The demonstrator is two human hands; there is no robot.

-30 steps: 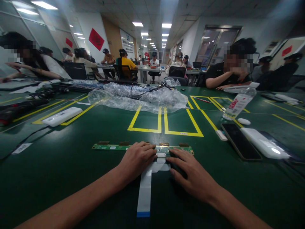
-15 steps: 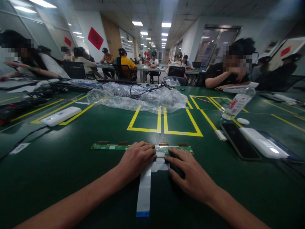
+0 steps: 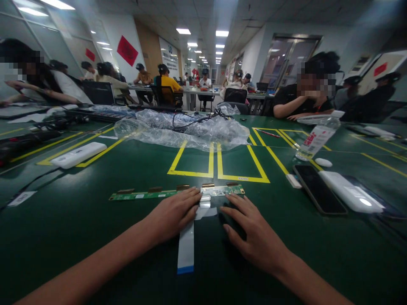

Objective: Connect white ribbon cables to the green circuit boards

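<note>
A long narrow green circuit board (image 3: 136,195) lies across the table, its right end slightly higher in view than its left. From its middle a white ribbon cable (image 3: 185,250) with a blue tip runs toward me, beside a whitish flap (image 3: 206,213). My left hand (image 3: 173,214) rests palm down over the board's near edge and the cable, fingers stretched out and close together; it covers part of both. Right of the cable, my right hand (image 3: 254,233) has its fingers apart. Its index fingertip is at the board's near edge, and nothing is in it.
Clear plastic wrap (image 3: 190,131) with a black cable lies behind yellow tape outlines. On the right are a dark phone (image 3: 319,189), a white power bank (image 3: 349,192) and a tilted bottle (image 3: 318,137). A white device (image 3: 79,155) lies left. People sit beyond.
The board and ribbon cable have shifted left, and the board has turned slightly. My left hand has moved left with them. The right hand stays nearly in place, with more distance to the cable.
</note>
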